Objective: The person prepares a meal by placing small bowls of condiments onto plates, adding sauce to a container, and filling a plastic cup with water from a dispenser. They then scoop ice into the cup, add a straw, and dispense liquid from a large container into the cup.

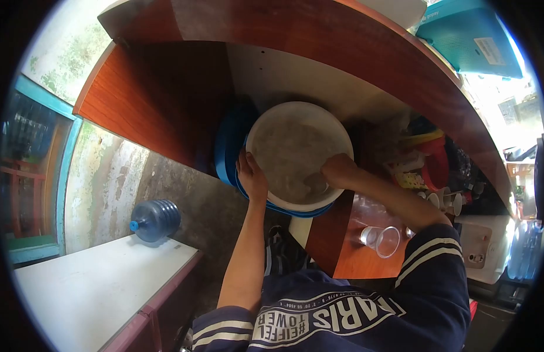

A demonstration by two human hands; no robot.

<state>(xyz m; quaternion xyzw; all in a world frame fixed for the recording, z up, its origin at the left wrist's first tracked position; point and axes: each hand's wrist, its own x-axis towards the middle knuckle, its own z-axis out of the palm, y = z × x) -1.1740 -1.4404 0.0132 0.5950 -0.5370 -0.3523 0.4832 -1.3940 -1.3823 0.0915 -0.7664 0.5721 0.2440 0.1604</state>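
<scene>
A round white basin [300, 107] with a greyish, cloudy content stands tilted toward me inside or against a blue tub [226, 144]. My left hand [252, 178] grips the basin's left rim, with the fingers over the edge. Inside the basin, near its lower right side, my right hand [340, 171] is closed in a fist. A pale, rounded shape [314, 185] shows just below that hand, too faint to name. What the right fingers hold is hidden.
Clear plastic cups [388, 241] lie on the wooden surface [348, 267] to the right. A large blue water bottle [156, 220] rests on a white table [96, 287] at left. The wooden cabinet edge [319, 26] curves above; red and yellow items [434, 167] crowd the right.
</scene>
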